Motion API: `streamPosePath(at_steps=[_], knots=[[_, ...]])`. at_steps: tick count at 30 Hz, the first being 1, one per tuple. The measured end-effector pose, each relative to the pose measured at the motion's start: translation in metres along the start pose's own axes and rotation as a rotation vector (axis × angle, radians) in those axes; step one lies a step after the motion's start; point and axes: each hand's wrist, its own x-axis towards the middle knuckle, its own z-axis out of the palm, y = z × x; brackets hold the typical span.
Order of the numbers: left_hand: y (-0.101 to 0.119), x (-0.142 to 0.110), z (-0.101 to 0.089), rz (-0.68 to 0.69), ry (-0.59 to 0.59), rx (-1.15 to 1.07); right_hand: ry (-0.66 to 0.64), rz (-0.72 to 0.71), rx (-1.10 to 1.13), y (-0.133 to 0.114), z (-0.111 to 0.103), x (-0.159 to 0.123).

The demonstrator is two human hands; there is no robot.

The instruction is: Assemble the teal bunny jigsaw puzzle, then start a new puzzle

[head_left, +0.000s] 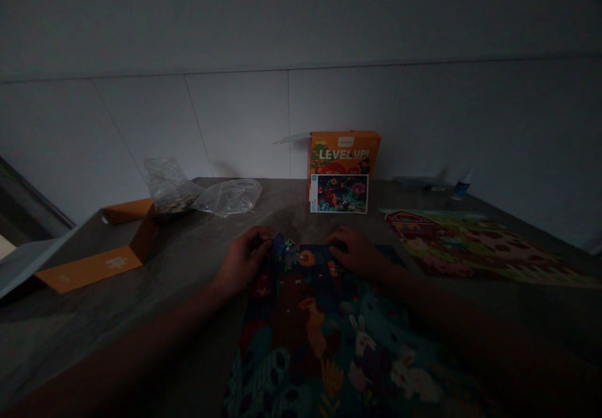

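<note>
A dark, colourful jigsaw puzzle (301,336) with rabbits and other animals lies on the table in front of me. My left hand (242,260) is at its upper left corner, thumb and fingers closed at a small blue puzzle piece (278,242). Dim light blurs the exact grip. Over the puzzle's upper edge rests my right hand (356,253), its fingers loosely bent and apart, fingertips touching the surface, with nothing visible in them. Behind the puzzle a small picture card (339,195) with matching artwork leans upright against an orange "LEVEL UP!" box (345,145).
On the left are an open orange box part (94,267), a clear bag with pieces (172,186) and a crumpled clear bag (232,197). A farm-scene puzzle (480,245) lies at right, with a small bottle (463,185) behind it. A pale wall (244,117) bounds the table's back.
</note>
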Motion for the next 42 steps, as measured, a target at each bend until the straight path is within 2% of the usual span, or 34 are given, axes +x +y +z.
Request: streamPosePath(at_steps=[5,8,13,24,28,31,36,42], knots=[[0.001,0.0,-0.002,0.035,0.003,0.076,-0.012,-0.005,-0.03,-0.001,-0.001,0.0],[0.001,-0.001,-0.002,0.138,-0.011,0.139,-0.018,0.001,-0.029,-0.003,-0.002,0.0],[0.006,-0.002,-0.002,0.301,-0.112,0.199,-0.004,-0.008,-0.019,-0.003,-0.003,0.0],[0.005,-0.005,0.004,0.229,-0.328,0.236,-0.02,0.012,-0.028,-0.002,-0.002,0.001],[0.004,-0.004,0.005,0.204,-0.35,0.217,-0.016,0.01,-0.03,-0.004,-0.003,0.001],[0.001,-0.003,0.005,0.194,-0.33,0.283,-0.011,-0.003,-0.017,-0.005,-0.003,0.0],[-0.006,-0.004,0.005,0.239,-0.346,0.486,0.006,-0.004,0.005,-0.003,-0.001,0.0],[-0.003,-0.005,0.003,0.283,-0.466,0.526,0.008,-0.013,0.006,-0.002,-0.001,0.0]])
